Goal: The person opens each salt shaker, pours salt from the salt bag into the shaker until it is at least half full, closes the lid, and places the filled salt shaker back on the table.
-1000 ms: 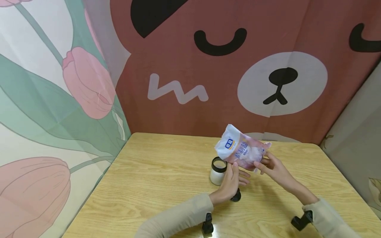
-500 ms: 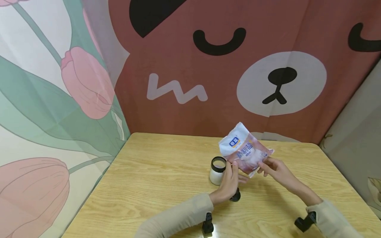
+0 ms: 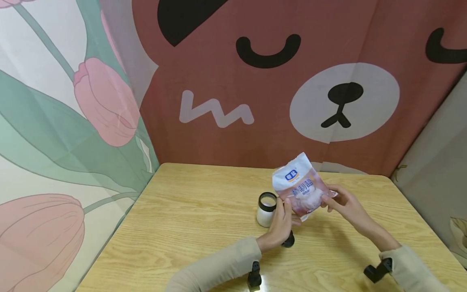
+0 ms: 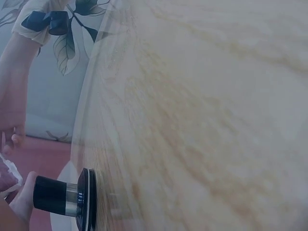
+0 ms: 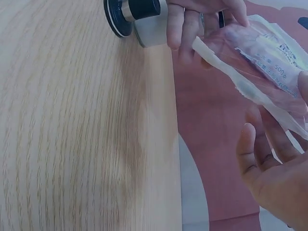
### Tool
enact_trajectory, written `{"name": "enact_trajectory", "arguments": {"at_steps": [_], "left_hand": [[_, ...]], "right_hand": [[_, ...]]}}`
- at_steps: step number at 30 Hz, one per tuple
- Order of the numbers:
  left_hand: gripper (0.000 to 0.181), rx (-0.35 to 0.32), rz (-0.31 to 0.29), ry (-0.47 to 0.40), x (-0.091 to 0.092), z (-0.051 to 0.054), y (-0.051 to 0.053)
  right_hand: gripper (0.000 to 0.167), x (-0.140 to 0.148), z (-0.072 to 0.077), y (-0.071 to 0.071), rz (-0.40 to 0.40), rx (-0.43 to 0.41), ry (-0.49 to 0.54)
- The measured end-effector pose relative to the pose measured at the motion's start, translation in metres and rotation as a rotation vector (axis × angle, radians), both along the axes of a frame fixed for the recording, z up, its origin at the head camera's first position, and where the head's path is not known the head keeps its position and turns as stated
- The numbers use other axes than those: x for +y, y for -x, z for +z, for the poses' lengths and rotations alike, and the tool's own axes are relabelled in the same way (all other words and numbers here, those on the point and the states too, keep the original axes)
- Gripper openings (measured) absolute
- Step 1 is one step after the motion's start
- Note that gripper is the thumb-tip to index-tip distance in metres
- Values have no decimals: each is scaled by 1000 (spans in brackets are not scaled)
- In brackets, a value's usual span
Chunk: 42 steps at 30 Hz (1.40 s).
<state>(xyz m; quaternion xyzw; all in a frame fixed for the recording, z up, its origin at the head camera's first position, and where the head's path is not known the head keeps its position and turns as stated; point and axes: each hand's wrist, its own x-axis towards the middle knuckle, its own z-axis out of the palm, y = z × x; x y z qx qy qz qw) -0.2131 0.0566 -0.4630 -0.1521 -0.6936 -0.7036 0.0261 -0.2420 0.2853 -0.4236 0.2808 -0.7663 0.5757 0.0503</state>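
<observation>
A white-and-pink bag of salt (image 3: 303, 188) is held tilted above the table, beside an uncovered glass jar (image 3: 265, 215) with a black rim and white contents. My left hand (image 3: 280, 227) holds the bag's lower left part, thumb on its front; its other fingers are partly behind the bag. The right hand (image 3: 346, 207) pinches the bag at its lower right corner, and in the right wrist view its fingers (image 5: 262, 154) lie along the bag's sealed bottom edge. A black lid with a knob (image 4: 86, 199) rests on the table close to my left hand.
The wooden table (image 3: 189, 211) reaches back to a curtain (image 3: 219, 142) printed with a bear's face. A tulip-patterned curtain (image 3: 106, 101) hangs at the left. Small black cameras (image 3: 254, 275) are strapped at both wrists.
The bag of salt has turned from leaning left to more upright, shifting slightly right. My right hand has moved a little right with its corner. The left hand, jar and lid stay nearly still.
</observation>
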Motion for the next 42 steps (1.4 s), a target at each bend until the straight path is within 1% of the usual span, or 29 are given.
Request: {"name": "enact_trajectory", "arguments": {"at_steps": [2, 3, 5, 8, 9, 11, 15, 21, 23, 25, 28, 30, 31, 34, 37, 42], "left_hand": [[34, 2, 5, 15, 0, -1, 1], [34, 16, 18, 39, 0, -1, 1], [34, 48, 55, 104, 0, -1, 1], [33, 109, 125, 233, 0, 0, 2], [33, 123, 139, 266, 0, 0, 2], [32, 133, 140, 295, -1, 1, 3], [31, 131, 100, 280, -2, 3, 3], [34, 143, 53, 265, -1, 3, 3], [34, 146, 43, 260, -1, 3, 3], [33, 160, 37, 273, 0, 2, 3], [31, 197, 39, 308, 1, 2, 2], [28, 227, 44, 330, 2, 2, 2], [28, 240, 50, 339, 2, 2, 2], [25, 266, 69, 343, 4, 3, 3], [24, 278, 89, 363, 6, 5, 3], [22, 276, 108, 370, 7, 10, 1]], "right_hand": [[30, 2, 0, 0, 9, 4, -7], [29, 2, 1, 0, 8, 2, -13], [28, 4, 0, 0, 0, -5, -29], [27, 7, -2, -1, -18, -23, -61], [27, 8, -3, -1, -25, -30, -77], [29, 11, -5, -2, -31, -50, -107], [34, 15, -8, -3, -39, -105, -145], [57, 21, -11, -2, -43, -187, -198], [61, 22, -12, -2, -40, -209, -204], [54, 23, -14, -1, -29, -220, -201], [37, 25, -18, 0, -18, -210, -206], [29, 26, -21, 0, -5, -207, -206], [28, 27, -23, 0, 3, -203, -205], [33, 27, -29, 0, 54, -205, -183], [36, 27, -36, 2, 101, -194, -157], [38, 26, -43, 3, 107, -219, -122]]}}
